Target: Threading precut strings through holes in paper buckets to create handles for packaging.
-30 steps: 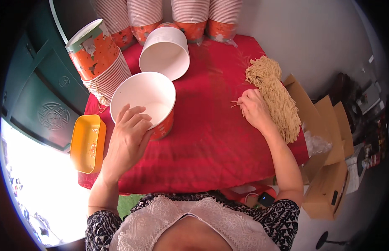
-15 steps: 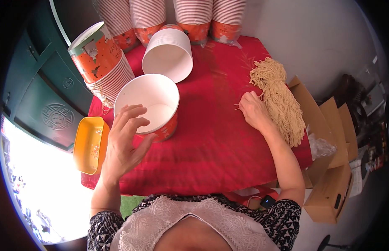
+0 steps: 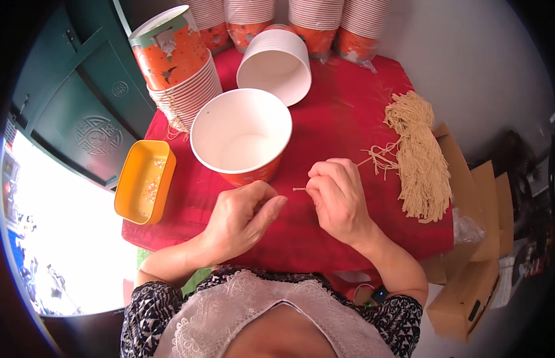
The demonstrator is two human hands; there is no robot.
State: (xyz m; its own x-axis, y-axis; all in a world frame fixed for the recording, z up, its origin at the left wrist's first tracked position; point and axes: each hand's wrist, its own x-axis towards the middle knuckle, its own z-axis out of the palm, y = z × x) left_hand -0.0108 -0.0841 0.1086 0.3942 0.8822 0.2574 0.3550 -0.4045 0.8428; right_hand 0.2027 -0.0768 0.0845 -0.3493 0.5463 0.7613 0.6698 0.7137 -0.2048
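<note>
We see the right hand (image 3: 340, 200) pinching one thin beige string (image 3: 299, 189) between thumb and fingertips, its short end poking out to the left over the red tablecloth (image 3: 343, 113). The left hand (image 3: 242, 218) lies just left of it, fingers curled loosely and closed on nothing we can make out, its fingertips near the string's end but not touching it. Just beyond both hands stands an open white paper bucket (image 3: 242, 136) with an orange outside, upright. Farther back a second bucket (image 3: 276, 64) lies tipped on its side, and a tilted stack of orange buckets (image 3: 176, 65) leans at the far left. To the right lies a bundle of beige strings (image 3: 417, 158), a few loose strands trailing toward the right hand. A yellow tray (image 3: 144, 181) sits at the table's left edge.
</note>
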